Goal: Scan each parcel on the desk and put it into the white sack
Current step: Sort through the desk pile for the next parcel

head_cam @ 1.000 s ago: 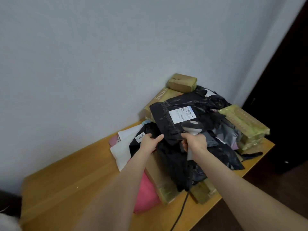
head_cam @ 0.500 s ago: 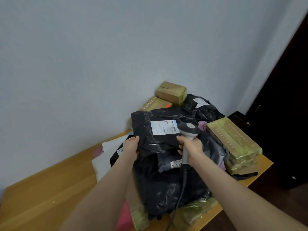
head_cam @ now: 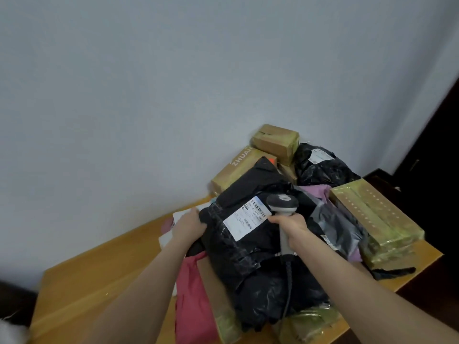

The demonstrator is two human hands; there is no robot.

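A person stands at a wooden surface (head_cam: 99,276) pushed against a pale wall, with a heap of parcels filling its right half. The left hand (head_cam: 188,225) grips the left edge of a black parcel (head_cam: 248,256), a soft plastic mailer lying on top of the heap, fingers curled round the film. The right hand (head_cam: 290,225) is clenched round the handle of a grey scanner (head_cam: 282,203), whose head sits just beside the right end of the parcel's white label (head_cam: 247,217). A dark cable trails from the handle toward the near edge.

Around them lie a pink parcel (head_cam: 193,294) at the near left, a long taped box (head_cam: 372,219) on the right, another black bag (head_cam: 323,167) at the far right and 2 brown boxes, a small one (head_cam: 275,141) resting on a larger one (head_cam: 236,170), against the wall.

The step in hand looks like the scan. To do it well, the left hand should pull the film taut so the label lies flat and free of glare, and the scanner should back off a little and face the barcode squarely, since its head seems too close and off to 1 side.

The white sack is not plainly in view; a blurred white patch (head_cam: 10,331) at the near left corner may be it, but that cannot be told.
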